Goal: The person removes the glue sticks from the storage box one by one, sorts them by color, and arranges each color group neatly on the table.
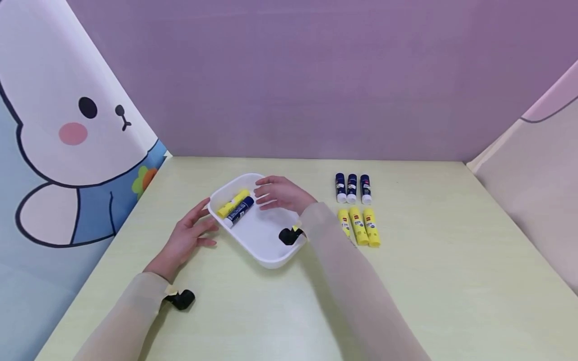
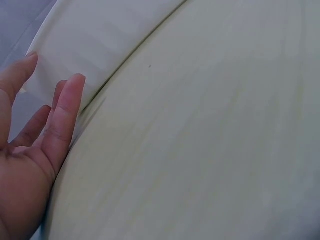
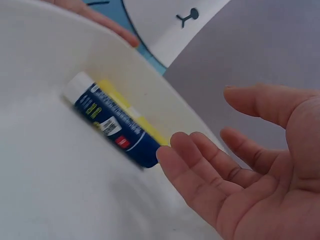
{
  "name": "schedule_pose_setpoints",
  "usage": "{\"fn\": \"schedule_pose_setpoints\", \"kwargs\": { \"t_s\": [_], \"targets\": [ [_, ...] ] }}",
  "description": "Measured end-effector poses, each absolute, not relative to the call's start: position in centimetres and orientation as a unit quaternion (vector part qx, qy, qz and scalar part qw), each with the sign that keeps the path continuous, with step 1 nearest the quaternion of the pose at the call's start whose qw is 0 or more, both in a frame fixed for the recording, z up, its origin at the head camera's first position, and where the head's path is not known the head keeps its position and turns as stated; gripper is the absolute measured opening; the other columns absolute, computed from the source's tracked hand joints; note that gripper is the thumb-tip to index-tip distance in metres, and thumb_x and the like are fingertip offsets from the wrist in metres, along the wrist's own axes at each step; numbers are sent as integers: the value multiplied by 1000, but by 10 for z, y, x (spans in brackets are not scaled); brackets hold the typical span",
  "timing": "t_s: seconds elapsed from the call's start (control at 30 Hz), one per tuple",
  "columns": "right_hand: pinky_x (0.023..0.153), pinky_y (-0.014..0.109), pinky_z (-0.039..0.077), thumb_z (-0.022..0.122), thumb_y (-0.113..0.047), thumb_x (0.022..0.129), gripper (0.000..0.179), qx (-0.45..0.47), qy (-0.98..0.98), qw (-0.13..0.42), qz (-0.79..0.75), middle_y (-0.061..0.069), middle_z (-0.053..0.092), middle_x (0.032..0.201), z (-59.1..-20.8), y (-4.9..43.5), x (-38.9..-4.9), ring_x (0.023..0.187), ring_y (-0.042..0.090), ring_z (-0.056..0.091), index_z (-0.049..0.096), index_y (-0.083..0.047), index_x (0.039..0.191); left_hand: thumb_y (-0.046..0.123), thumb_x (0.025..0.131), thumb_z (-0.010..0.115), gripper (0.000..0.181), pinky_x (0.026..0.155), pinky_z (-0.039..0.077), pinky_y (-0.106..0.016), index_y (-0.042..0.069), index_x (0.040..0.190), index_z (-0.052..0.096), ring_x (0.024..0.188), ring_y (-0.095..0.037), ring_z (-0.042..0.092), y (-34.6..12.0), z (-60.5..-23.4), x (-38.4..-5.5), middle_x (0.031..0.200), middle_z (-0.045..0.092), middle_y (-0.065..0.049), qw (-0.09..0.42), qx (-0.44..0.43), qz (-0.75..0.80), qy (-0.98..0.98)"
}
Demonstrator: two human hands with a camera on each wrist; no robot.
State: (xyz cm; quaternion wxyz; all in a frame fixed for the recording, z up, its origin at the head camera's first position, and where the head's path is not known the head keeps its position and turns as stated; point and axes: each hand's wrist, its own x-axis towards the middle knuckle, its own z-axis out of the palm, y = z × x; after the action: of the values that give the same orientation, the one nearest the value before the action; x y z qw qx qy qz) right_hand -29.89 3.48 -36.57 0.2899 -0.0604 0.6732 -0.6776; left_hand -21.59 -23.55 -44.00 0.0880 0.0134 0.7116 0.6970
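Note:
A white plastic tray (image 1: pixel 266 235) stands on the table, turned at an angle. Inside it, along the left wall, lie a yellow glue stick (image 1: pixel 233 203) and a navy glue stick (image 1: pixel 239 211) with a white end, side by side. My left hand (image 1: pixel 187 238) rests at the tray's outer left corner, fingers spread loosely against its side. Over the tray's far right part, my right hand (image 1: pixel 282 194) reaches in with relaxed fingers and nothing between them. In the right wrist view, its fingertips (image 3: pixel 167 155) overlap the end of the navy glue stick (image 3: pixel 117 125).
Right of the tray, three navy glue sticks (image 1: pixel 352 188) stand in a row on the pale table (image 1: pixel 429 281). Nearer, three yellow glue sticks (image 1: pixel 358 226) form a second row, partly behind the right sleeve. A purple backdrop (image 1: pixel 316 80) rises behind the table.

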Motion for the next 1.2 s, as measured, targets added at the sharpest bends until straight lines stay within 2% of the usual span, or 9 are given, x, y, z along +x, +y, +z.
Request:
{"fn": "schedule_pose_setpoints", "kwargs": {
  "t_s": [0.17, 0.3, 0.4, 0.57, 0.73, 0.93, 1.07, 1.2],
  "targets": [
    [100, 43, 52, 57, -3, 99, 50, -35, 686, 309, -658, 21, 55, 135, -373, 21, -299, 123, 38, 55, 41, 4, 146, 26, 102, 59, 68, 74, 62, -31, 30, 159, 24, 97, -10, 63, -236, -440, -215, 152, 31, -13, 92, 6, 698, 711],
    [99, 41, 53, 60, -7, 98, 53, -15, 711, 312, -630, 16, 58, 119, -377, 14, -298, 108, 30, 58, 40, 4, 145, 27, 102, 60, 68, 74, 62, -31, 31, 159, 24, 97, -10, 63, -237, -439, -215, 152, 31, -13, 93, 6, 699, 709],
    [97, 39, 53, 60, -9, 98, 42, 5, 725, 315, -613, 12, 54, 104, -379, 10, -299, 94, 23, 54, 48, 4, 135, 26, 102, 60, 68, 73, 62, -30, 31, 159, 24, 97, -10, 63, -237, -439, -215, 152, 31, -12, 94, 5, 702, 706],
    [88, 34, 55, 59, -8, 98, 15, 22, 733, 321, -599, 9, 50, 93, -382, 7, -301, 85, 19, 51, 58, 2, 109, 26, 102, 60, 68, 73, 62, -31, 31, 159, 24, 97, -10, 63, -238, -440, -216, 152, 31, -12, 95, 6, 703, 705],
    [80, 31, 55, 59, -8, 98, 10, 22, 734, 321, -598, 7, 49, 86, -382, 6, -300, 79, 18, 50, 58, 2, 100, 26, 101, 60, 68, 73, 62, -31, 31, 159, 24, 97, -10, 63, -238, -440, -217, 152, 31, -12, 94, 9, 703, 704],
    [89, 35, 54, 58, -10, 99, 11, 14, 727, 325, -605, 10, 51, 94, -378, 6, -297, 84, 19, 52, 56, 1, 104, 25, 102, 60, 68, 73, 62, -31, 31, 159, 24, 96, -10, 63, -239, -440, -217, 152, 31, -12, 96, 9, 704, 704],
    [95, 38, 54, 59, -10, 99, 21, -9, 733, 314, -603, 14, 60, 106, -377, 7, -296, 98, 25, 60, 55, 3, 116, 25, 102, 59, 68, 73, 62, -32, 32, 159, 24, 97, -11, 63, -239, -439, -217, 153, 31, -12, 97, 8, 702, 706],
    [96, 39, 54, 59, -7, 99, 27, -36, 740, 302, -601, 18, 61, 121, -380, 7, -297, 114, 32, 61, 52, 6, 123, 26, 102, 60, 68, 74, 62, -32, 33, 159, 24, 98, -11, 63, -240, -438, -216, 153, 31, -12, 100, 5, 701, 706]
  ]
}}
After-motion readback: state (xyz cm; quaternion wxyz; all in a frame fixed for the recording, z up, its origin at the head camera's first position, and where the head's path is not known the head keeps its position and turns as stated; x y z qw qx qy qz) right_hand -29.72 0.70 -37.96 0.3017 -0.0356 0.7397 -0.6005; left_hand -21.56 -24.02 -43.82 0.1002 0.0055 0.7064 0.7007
